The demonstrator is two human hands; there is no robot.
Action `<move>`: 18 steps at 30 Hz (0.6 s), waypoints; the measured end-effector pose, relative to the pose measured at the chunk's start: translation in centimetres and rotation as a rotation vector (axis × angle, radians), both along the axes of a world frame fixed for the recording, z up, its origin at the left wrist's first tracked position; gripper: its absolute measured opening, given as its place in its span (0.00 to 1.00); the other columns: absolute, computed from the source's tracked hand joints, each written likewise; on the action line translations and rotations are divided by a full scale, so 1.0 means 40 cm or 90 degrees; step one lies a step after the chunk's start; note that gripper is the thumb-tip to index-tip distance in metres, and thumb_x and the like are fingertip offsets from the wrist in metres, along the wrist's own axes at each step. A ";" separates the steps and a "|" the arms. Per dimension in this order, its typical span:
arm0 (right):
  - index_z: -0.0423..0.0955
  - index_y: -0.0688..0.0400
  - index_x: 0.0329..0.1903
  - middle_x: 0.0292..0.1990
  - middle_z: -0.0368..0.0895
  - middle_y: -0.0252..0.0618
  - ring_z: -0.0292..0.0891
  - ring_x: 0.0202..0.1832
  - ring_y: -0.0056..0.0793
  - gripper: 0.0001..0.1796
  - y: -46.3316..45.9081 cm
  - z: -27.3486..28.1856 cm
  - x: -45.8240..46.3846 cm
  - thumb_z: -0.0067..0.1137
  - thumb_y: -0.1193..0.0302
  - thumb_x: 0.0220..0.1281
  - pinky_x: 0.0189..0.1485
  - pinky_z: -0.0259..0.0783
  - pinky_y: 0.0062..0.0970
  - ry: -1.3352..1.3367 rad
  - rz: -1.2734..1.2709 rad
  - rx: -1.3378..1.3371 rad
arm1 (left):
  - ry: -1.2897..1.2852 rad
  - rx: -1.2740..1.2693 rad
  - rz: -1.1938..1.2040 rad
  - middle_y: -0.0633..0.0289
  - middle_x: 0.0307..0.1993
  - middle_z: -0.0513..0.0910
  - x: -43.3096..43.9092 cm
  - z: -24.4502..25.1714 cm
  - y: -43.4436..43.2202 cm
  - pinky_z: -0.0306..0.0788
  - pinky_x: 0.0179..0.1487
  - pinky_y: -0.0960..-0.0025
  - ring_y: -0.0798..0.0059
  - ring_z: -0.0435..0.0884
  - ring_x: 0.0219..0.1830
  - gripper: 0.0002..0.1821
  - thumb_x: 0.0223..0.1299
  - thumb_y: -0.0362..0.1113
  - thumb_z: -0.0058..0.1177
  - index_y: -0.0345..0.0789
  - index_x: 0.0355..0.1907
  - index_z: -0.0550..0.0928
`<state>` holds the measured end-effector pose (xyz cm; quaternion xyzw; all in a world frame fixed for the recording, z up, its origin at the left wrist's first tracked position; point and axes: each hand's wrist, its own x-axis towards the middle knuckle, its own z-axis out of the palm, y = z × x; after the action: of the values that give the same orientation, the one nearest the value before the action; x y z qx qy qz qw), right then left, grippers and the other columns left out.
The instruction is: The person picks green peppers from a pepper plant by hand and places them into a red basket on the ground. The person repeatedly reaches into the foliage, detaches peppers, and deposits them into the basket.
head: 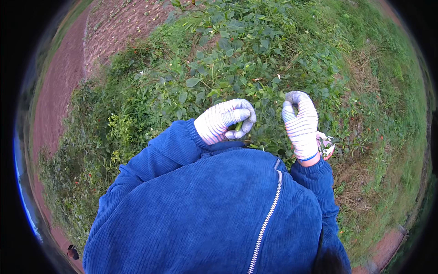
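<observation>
My left hand (226, 118), in a white striped knit glove with grey-coated fingers, curls around a slim green pod (239, 126), which looks like a chili pepper. Only a short length of the pod shows between the fingers. To the right, my right hand (301, 125) wears a matching glove. Its thumb and forefinger bend together into a loop at the leaves; whether the tips pinch anything is hidden. Leafy pepper plants (226, 65) spread right in front of both hands, with small red pods scattered among them.
A pink and white object (325, 145), perhaps a bag, shows partly behind my right wrist. Dry straw (364, 72) and grass lie to the right. Bare reddish soil (119, 30) stretches at the upper left. My blue corduroy jacket (205, 205) fills the lower view.
</observation>
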<state>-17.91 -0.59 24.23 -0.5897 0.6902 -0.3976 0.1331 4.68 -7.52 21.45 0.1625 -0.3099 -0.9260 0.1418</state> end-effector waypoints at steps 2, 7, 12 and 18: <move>0.76 0.63 0.39 0.35 0.80 0.40 0.76 0.36 0.30 0.05 0.026 0.022 -0.074 0.59 0.79 0.59 0.44 0.73 0.27 -0.111 -0.096 0.071 | -0.022 0.104 0.091 0.62 0.30 0.77 0.006 -0.015 -0.012 0.62 0.22 0.80 0.79 0.72 0.26 0.10 0.70 0.38 0.48 0.34 0.44 0.77; 0.77 0.60 0.47 0.35 0.79 0.36 0.74 0.35 0.24 0.14 0.099 0.026 -0.200 0.58 0.82 0.57 0.43 0.72 0.23 -0.038 -0.038 0.181 | -0.047 0.201 0.150 0.61 0.37 0.76 0.019 -0.040 -0.051 0.73 0.27 0.82 0.76 0.76 0.35 0.15 0.72 0.46 0.47 0.36 0.40 0.75; 0.76 0.57 0.56 0.35 0.79 0.33 0.73 0.32 0.18 0.23 0.149 -0.026 -0.173 0.60 0.79 0.56 0.36 0.73 0.22 -0.080 0.056 0.444 | -0.197 0.102 0.110 0.62 0.35 0.77 -0.042 -0.012 -0.057 0.73 0.27 0.84 0.79 0.75 0.32 0.18 0.72 0.49 0.47 0.35 0.35 0.75; 0.78 0.63 0.53 0.40 0.82 0.30 0.73 0.40 0.16 0.18 0.124 -0.098 -0.031 0.61 0.72 0.61 0.46 0.69 0.19 -0.511 0.029 0.293 | -0.271 -0.591 -0.037 0.68 0.36 0.82 -0.137 0.023 -0.047 0.73 0.40 0.74 0.80 0.78 0.34 0.19 0.67 0.40 0.54 0.38 0.58 0.79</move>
<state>-19.15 4.38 20.32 -0.3588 0.6413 -0.4281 0.5260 -0.79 -9.38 22.37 0.2589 -0.7147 -0.6408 0.1071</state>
